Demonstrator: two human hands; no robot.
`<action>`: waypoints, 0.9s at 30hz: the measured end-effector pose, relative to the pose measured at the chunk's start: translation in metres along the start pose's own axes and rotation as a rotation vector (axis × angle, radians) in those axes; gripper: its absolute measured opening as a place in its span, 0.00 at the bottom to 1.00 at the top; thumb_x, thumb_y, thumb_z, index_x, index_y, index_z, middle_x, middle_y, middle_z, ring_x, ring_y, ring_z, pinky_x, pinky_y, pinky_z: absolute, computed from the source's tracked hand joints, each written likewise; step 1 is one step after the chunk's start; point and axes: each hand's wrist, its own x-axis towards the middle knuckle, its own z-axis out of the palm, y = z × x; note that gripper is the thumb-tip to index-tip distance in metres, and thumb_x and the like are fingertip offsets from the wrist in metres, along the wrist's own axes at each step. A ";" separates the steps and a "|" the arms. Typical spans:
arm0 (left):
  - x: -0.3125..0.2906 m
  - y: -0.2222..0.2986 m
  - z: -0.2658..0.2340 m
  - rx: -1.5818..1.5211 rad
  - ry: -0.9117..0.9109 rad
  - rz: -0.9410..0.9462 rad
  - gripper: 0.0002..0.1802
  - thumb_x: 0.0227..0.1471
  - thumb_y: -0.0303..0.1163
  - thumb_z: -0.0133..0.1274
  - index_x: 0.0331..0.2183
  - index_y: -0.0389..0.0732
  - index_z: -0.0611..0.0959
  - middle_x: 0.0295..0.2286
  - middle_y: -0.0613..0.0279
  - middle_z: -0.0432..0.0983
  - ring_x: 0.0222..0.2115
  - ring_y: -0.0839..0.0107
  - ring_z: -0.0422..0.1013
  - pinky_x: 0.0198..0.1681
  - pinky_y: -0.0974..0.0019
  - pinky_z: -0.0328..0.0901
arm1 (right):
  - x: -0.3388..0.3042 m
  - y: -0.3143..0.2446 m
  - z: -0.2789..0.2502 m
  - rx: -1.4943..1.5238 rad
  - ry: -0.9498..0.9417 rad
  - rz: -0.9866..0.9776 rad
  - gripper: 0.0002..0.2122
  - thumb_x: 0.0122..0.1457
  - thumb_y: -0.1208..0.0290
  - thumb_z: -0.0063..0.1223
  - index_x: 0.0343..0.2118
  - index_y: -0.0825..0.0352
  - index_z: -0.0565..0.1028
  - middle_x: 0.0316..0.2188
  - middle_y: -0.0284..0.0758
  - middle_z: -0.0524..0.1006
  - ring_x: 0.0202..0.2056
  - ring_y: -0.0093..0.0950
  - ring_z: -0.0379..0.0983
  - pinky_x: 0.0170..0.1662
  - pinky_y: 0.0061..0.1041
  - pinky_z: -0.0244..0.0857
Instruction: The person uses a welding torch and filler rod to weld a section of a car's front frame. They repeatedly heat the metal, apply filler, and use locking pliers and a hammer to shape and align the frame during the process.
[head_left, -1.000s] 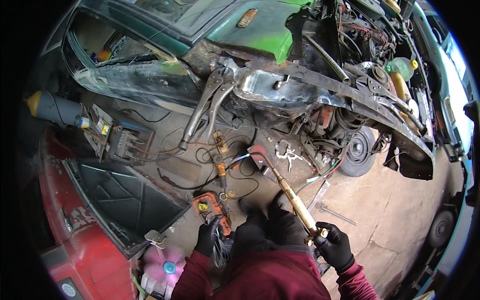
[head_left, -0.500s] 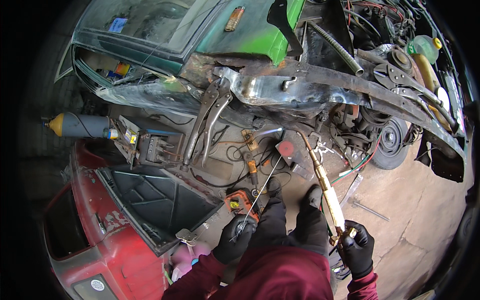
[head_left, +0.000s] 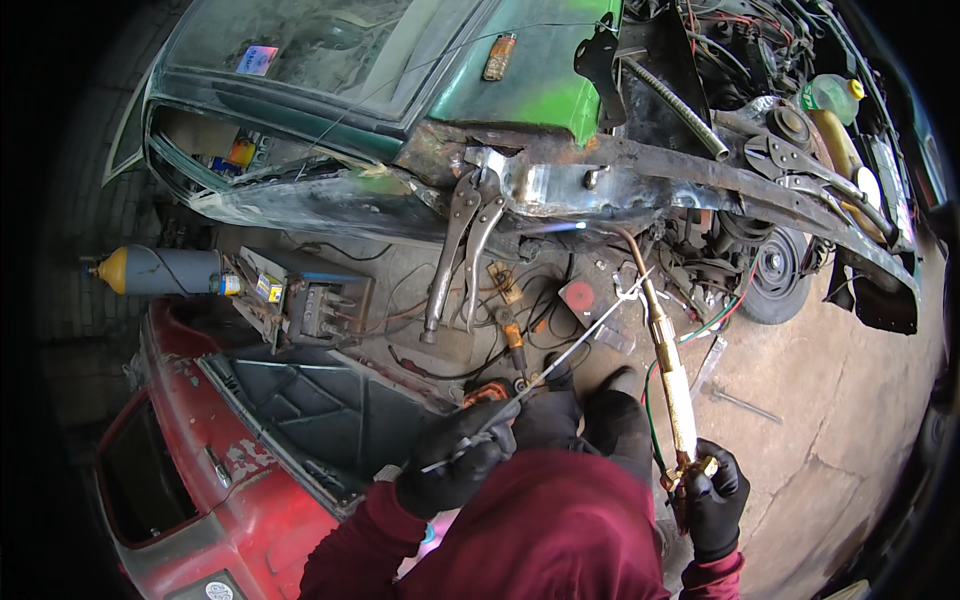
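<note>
My right hand [head_left: 718,497], in a black glove, grips a brass gas welding torch [head_left: 672,380] near its valve knobs. From the torch's bent tip a blue flame [head_left: 568,227] points left, along the lower edge of the bare metal panel [head_left: 548,188] on the green car. A thin filler rod [head_left: 572,345] slants up to the right out of my gloved left hand [head_left: 458,455], closed round it. In this view the rod's far end crosses the torch neck; whether they touch I cannot tell. Locking pliers [head_left: 464,245] hang clamped on the panel's left end.
A welding machine [head_left: 322,302] and a grey cylinder with a yellow top [head_left: 165,271] stand left, above a red car [head_left: 240,470]. Cables and an orange power tool [head_left: 512,340] lie on the floor. A lighter [head_left: 499,58] rests on the green car; another locking clamp [head_left: 815,165] lies right.
The torch tip and its flame have come up to the panel's lower edge. My left hand has shifted slightly left, and the rod now leans further right, toward the torch. The view has shifted a little.
</note>
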 end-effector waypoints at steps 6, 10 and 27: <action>-0.005 0.058 -0.035 0.253 0.419 -0.004 0.19 0.69 0.33 0.50 0.54 0.29 0.81 0.34 0.55 0.84 0.33 0.68 0.79 0.41 0.62 0.74 | -0.006 -0.008 -0.004 -0.115 0.023 -0.037 0.20 0.68 0.67 0.60 0.57 0.75 0.75 0.35 0.37 0.82 0.30 0.19 0.76 0.33 0.21 0.71; -0.004 0.066 -0.076 0.134 0.401 0.108 0.24 0.67 0.28 0.45 0.60 0.30 0.78 0.31 0.52 0.82 0.31 0.66 0.79 0.38 0.60 0.74 | -0.018 -0.016 -0.002 -0.103 0.042 -0.131 0.18 0.70 0.68 0.55 0.56 0.75 0.75 0.38 0.39 0.83 0.33 0.24 0.78 0.37 0.26 0.74; 0.012 0.128 -0.083 0.571 0.441 0.316 0.28 0.74 0.36 0.40 0.66 0.31 0.72 0.23 0.53 0.78 0.24 0.69 0.75 0.33 0.63 0.71 | -0.018 -0.037 -0.018 -0.016 0.030 -0.132 0.16 0.68 0.74 0.54 0.56 0.75 0.76 0.31 0.36 0.82 0.24 0.17 0.73 0.27 0.19 0.67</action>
